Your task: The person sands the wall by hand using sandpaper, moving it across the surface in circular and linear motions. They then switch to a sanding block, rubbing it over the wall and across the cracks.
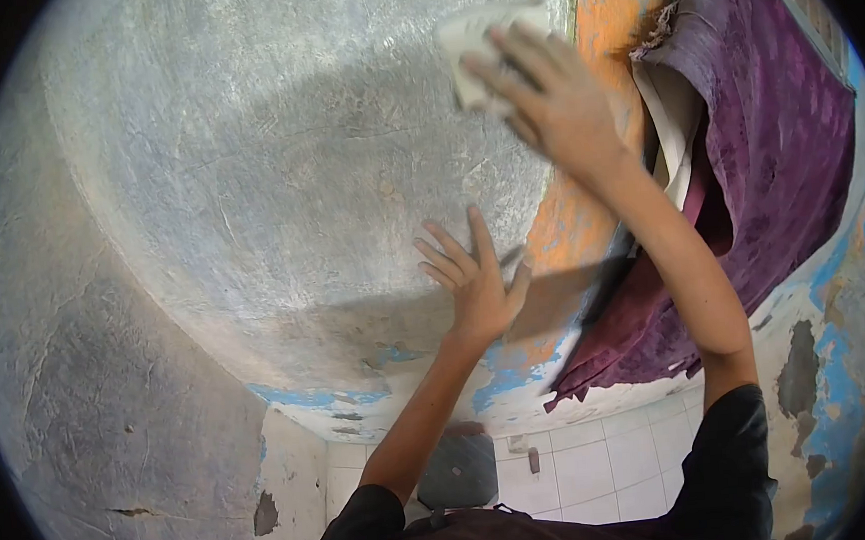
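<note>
My right hand (550, 91) is raised high against a rough grey plaster wall (274, 161) and presses a pale folded pad, likely sandpaper or a cloth (472, 41), flat onto it. The hand and pad are blurred. Lower down, my left hand (473, 277) lies open with fingers spread, palm flat on the same wall, holding nothing. Both arms reach up from short black sleeves.
A purple cloth (756, 167) hangs at the right beside an orange painted strip (596, 28). Peeling blue paint (839, 342) shows on the right wall and along the wall's base. White floor tiles (587, 470) and a dark stool seat (456, 469) lie below.
</note>
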Motion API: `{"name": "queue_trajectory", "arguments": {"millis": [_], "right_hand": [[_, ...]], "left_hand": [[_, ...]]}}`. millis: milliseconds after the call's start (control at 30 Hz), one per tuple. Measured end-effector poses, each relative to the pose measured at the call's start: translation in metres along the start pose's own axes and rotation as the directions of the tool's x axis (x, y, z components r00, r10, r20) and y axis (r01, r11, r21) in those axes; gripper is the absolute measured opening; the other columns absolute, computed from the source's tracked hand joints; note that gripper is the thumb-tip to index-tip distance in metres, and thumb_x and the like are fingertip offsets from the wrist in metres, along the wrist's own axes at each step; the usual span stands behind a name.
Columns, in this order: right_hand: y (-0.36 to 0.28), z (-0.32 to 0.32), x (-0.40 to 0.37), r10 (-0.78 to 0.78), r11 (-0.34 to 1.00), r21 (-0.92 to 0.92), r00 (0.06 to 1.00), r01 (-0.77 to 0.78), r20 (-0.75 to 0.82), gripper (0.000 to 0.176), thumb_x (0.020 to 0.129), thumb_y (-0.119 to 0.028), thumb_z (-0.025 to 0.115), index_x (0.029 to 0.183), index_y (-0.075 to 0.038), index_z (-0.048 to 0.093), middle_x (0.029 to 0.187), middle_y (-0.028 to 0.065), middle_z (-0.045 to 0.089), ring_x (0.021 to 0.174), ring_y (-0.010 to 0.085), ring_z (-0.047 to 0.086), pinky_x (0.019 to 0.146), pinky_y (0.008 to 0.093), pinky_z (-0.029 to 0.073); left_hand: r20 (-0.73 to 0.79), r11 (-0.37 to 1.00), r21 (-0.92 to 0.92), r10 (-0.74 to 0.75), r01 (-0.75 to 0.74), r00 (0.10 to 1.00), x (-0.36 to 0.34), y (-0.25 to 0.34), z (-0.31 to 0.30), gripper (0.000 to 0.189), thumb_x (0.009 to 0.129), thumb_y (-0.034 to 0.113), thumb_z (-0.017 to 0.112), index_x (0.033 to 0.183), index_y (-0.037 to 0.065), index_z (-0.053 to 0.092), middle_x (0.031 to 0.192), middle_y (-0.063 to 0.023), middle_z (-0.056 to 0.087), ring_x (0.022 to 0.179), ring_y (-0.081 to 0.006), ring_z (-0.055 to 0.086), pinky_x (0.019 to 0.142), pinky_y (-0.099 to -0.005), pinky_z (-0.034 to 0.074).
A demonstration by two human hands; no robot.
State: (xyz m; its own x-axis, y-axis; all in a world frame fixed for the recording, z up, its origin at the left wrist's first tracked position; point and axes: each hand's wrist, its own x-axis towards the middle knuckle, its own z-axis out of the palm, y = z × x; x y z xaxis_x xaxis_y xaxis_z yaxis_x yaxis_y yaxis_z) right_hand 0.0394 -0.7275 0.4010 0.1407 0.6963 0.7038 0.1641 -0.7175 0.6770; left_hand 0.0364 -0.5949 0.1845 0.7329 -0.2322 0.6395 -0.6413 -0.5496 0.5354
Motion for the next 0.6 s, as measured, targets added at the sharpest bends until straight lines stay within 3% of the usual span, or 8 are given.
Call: {"name": "queue_trajectory", "arguments": {"millis": [100,167,200,300,433,500,533,600], "right_hand": [[-0.011,0.001,-0.015,-0.079,0.993,0.094,0.996,0.075,0.044,0.059,0.077,-0.012,0.069,0.134,-0.022,0.055,0.142,0.0063,0.05,0.129,0.0263,0.05,0.104,0.0451,0.041],[-0.001,-0.01,-0.017,0.14,0.99,0.038,0.99,-0.139,-0.009,0.06,0.078,-0.008,0.067,0.135,-0.019,0.054,0.143,0.008,0.049,0.133,0.0259,0.047,0.106,0.0456,0.04],[-0.004,-0.014,-0.015,0.19,0.982,0.008,0.982,-0.19,0.003,0.061,0.079,-0.008,0.065,0.138,-0.013,0.051,0.145,0.0088,0.048,0.134,0.0252,0.045,0.106,0.0462,0.04],[-0.031,0.001,-0.028,0.024,0.99,0.136,0.994,-0.039,0.11,0.06,0.079,-0.007,0.064,0.138,-0.006,0.049,0.145,0.0107,0.048,0.135,0.0257,0.044,0.107,0.0458,0.039],[-0.015,0.0,-0.018,0.158,0.985,0.051,0.985,-0.162,0.073,0.066,0.079,-0.009,0.067,0.142,-0.007,0.045,0.146,0.0127,0.045,0.132,0.0296,0.047,0.109,0.0476,0.038],[-0.02,0.006,-0.014,0.03,0.984,0.176,0.998,-0.04,0.056,0.066,0.079,-0.009,0.066,0.142,-0.007,0.046,0.146,0.0122,0.045,0.132,0.029,0.046,0.109,0.047,0.038],[-0.024,0.012,-0.015,-0.174,0.969,0.204,0.971,0.139,0.165,0.066,0.079,-0.009,0.066,0.142,-0.007,0.046,0.145,0.0135,0.046,0.13,0.0289,0.048,0.106,0.0458,0.041],[-0.018,0.016,-0.002,-0.143,0.969,0.214,0.986,0.121,0.09,0.058,0.081,-0.008,0.063,0.137,-0.007,0.05,0.143,0.0117,0.049,0.13,0.0275,0.049,0.108,0.0446,0.04]], "left_hand": [[0.087,0.997,0.066,0.039,-0.045,0.995,-0.007,0.002,0.007,0.097,0.093,0.05,0.055,0.155,0.003,-0.003,0.142,-0.0466,-0.028,0.126,-0.07,-0.028,0.097,-0.0791,-0.008],[0.083,0.997,0.032,0.071,-0.074,0.994,-0.014,0.001,0.012,0.091,0.095,0.049,0.052,0.156,0.005,0.0,0.145,-0.0444,-0.026,0.128,-0.0686,-0.026,0.097,-0.0789,-0.008],[0.077,0.997,0.036,0.06,-0.063,0.995,-0.017,0.002,0.017,0.091,0.095,0.049,0.052,0.156,0.005,0.0,0.145,-0.0444,-0.026,0.128,-0.0686,-0.026,0.097,-0.0789,-0.008],[0.063,0.994,0.055,0.094,-0.097,0.994,-0.029,0.0,0.026,0.083,0.098,0.047,0.047,0.156,0.005,0.005,0.149,-0.0418,-0.021,0.132,-0.0662,-0.022,0.101,-0.0767,-0.006],[-0.011,0.991,0.037,0.132,-0.132,0.991,-0.039,-0.006,0.025,0.068,0.101,0.043,0.042,0.155,0.01,0.021,0.155,-0.0372,-0.008,0.138,-0.0623,-0.012,0.106,-0.0731,0.0],[-0.013,0.989,0.067,0.136,-0.135,0.991,-0.045,-0.008,0.025,0.064,0.101,0.043,0.041,0.155,0.012,0.026,0.156,-0.0352,-0.004,0.14,-0.0615,-0.008,0.107,-0.0723,0.002],[0.006,0.988,0.067,0.139,-0.139,0.99,-0.048,-0.01,0.025,0.061,0.101,0.042,0.04,0.154,0.014,0.028,0.157,-0.0337,-0.002,0.141,-0.0603,-0.005,0.107,-0.0721,0.002],[0.019,0.988,0.069,0.14,-0.141,0.99,-0.049,-0.015,0.024,0.059,0.102,0.042,0.04,0.154,0.016,0.031,0.158,-0.0321,0.001,0.142,-0.0591,-0.002,0.107,-0.0719,0.003]]}}
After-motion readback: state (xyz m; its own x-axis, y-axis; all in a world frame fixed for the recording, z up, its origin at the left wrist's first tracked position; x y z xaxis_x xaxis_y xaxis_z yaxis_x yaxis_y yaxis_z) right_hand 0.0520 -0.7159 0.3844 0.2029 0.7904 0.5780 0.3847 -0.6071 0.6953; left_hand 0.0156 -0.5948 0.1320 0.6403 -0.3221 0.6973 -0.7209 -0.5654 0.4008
